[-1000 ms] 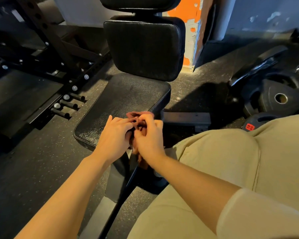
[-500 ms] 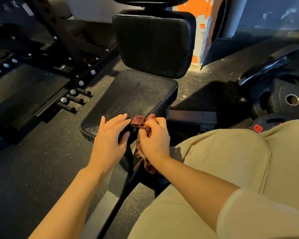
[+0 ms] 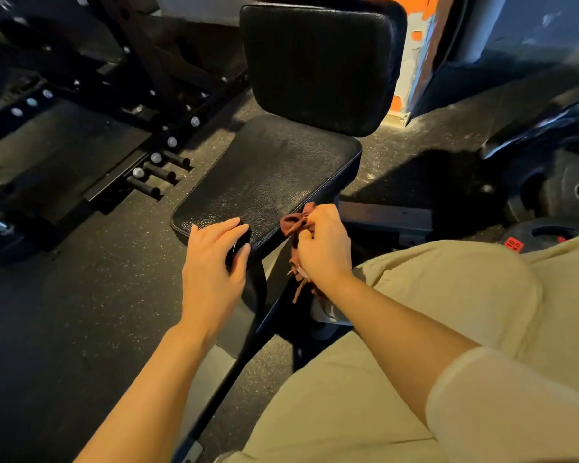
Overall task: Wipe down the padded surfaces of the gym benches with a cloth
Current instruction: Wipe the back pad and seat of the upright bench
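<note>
One black padded seat pad (image 3: pixel 268 182) and one upright back pad (image 3: pixel 318 68) made up the single bench in view. One reddish-brown cloth (image 3: pixel 295 225) was bunched at the seat pad's near right edge, part of it lying on the pad's rim and the rest hanging below the edge. The right hand (image 3: pixel 321 248) pinched the cloth with curled fingers. The left hand (image 3: pixel 214 259) lay on the near corner of the seat pad, fingers fairly straight over the top and thumb down the front edge, holding nothing else.

Three short black pegs (image 3: pixel 157 177) with silver ends lay side by side on the rack frame (image 3: pixel 121 95) to the left of the bench. Two weight plates were visible at right: a large dark one (image 3: pixel 569 192) with a centre hole, and a smaller one (image 3: pixel 545 233) carrying a red label, partly hidden behind the person's beige trousers (image 3: pixel 432 295).

The floor (image 3: pixel 64 312) was dark speckled rubber. Behind the bench stood a wall corner with patchy orange paint (image 3: pixel 398 101).
</note>
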Demonstrator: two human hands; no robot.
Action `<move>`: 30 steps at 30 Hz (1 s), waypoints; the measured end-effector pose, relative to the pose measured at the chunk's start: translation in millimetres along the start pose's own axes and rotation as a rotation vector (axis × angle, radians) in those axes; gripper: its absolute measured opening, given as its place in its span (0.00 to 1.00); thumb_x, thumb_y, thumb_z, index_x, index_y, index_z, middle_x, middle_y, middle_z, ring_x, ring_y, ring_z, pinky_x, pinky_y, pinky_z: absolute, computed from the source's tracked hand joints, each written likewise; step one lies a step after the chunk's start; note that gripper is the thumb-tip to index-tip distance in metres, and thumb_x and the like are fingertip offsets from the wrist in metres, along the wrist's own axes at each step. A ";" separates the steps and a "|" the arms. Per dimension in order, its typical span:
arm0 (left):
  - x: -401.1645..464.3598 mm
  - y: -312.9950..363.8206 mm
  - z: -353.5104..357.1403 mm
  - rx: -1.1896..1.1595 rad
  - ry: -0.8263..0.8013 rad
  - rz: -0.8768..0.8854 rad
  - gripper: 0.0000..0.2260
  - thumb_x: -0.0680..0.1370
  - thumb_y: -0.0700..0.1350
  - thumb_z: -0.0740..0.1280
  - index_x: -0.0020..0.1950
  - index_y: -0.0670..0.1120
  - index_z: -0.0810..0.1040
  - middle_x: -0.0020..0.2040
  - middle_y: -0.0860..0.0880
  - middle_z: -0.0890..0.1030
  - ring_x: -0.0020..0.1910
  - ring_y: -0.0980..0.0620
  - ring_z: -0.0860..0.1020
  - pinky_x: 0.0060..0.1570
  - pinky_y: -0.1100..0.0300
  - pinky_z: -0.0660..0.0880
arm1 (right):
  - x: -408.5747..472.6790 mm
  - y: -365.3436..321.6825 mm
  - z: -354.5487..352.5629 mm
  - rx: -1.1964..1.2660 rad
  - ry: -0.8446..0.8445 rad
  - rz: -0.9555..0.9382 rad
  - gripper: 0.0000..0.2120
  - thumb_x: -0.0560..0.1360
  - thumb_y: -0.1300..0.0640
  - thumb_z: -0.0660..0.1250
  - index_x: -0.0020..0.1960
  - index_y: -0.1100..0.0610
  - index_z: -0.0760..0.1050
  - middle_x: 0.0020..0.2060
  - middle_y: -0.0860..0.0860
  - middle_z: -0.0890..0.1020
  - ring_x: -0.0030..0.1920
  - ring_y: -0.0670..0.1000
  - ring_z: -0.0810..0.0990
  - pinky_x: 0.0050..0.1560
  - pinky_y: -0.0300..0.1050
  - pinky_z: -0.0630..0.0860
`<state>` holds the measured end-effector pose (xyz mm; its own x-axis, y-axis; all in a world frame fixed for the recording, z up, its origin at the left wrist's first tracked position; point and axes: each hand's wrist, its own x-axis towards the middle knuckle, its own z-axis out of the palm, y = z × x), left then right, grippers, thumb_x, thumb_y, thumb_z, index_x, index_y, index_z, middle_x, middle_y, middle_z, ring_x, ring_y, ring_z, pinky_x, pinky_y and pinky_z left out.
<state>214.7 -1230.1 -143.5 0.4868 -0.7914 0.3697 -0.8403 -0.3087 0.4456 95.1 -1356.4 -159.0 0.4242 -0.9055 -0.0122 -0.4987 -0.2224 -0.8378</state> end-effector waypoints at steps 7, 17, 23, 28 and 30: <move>-8.6 1.1 3.5 0.028 0.020 0.000 0.16 0.75 0.36 0.69 0.63 0.45 0.79 0.63 0.47 0.79 0.64 0.49 0.73 0.73 0.51 0.50 | -30.4 -9.2 6.3 -0.127 -0.174 -0.383 0.05 0.77 0.63 0.62 0.46 0.54 0.69 0.56 0.50 0.72 0.49 0.50 0.77 0.50 0.47 0.76; -16.5 8.8 -0.6 0.001 -0.019 -0.057 0.18 0.77 0.37 0.68 0.67 0.44 0.76 0.69 0.47 0.74 0.71 0.48 0.68 0.74 0.50 0.47 | 20.0 2.4 -15.7 0.122 0.134 0.105 0.13 0.78 0.61 0.63 0.62 0.56 0.65 0.60 0.52 0.73 0.53 0.51 0.76 0.47 0.38 0.66; -11.6 14.7 0.9 0.015 -0.030 -0.045 0.17 0.77 0.37 0.69 0.66 0.43 0.76 0.68 0.46 0.75 0.72 0.47 0.68 0.73 0.48 0.46 | 12.0 -4.7 -11.1 0.077 0.072 0.075 0.14 0.77 0.60 0.65 0.61 0.54 0.68 0.59 0.51 0.74 0.54 0.49 0.76 0.50 0.39 0.67; -11.0 14.4 8.3 -0.043 0.008 -0.001 0.20 0.73 0.30 0.67 0.64 0.41 0.77 0.66 0.44 0.76 0.70 0.45 0.69 0.73 0.50 0.45 | -27.0 -12.4 5.2 0.028 -0.190 -0.132 0.07 0.71 0.60 0.68 0.45 0.50 0.73 0.46 0.49 0.80 0.46 0.50 0.78 0.48 0.48 0.75; -13.9 13.0 8.5 -0.055 0.047 0.003 0.20 0.73 0.30 0.67 0.64 0.41 0.77 0.66 0.45 0.76 0.70 0.47 0.69 0.74 0.51 0.46 | -21.7 -13.1 4.2 0.077 -0.066 -0.025 0.05 0.72 0.60 0.67 0.44 0.51 0.74 0.46 0.48 0.79 0.44 0.47 0.77 0.42 0.38 0.72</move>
<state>195.0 -1227.6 -149.9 0.4961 -0.7662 0.4084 -0.8281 -0.2762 0.4878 95.6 -1332.3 -150.0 0.4859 -0.8737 -0.0244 -0.4286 -0.2139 -0.8778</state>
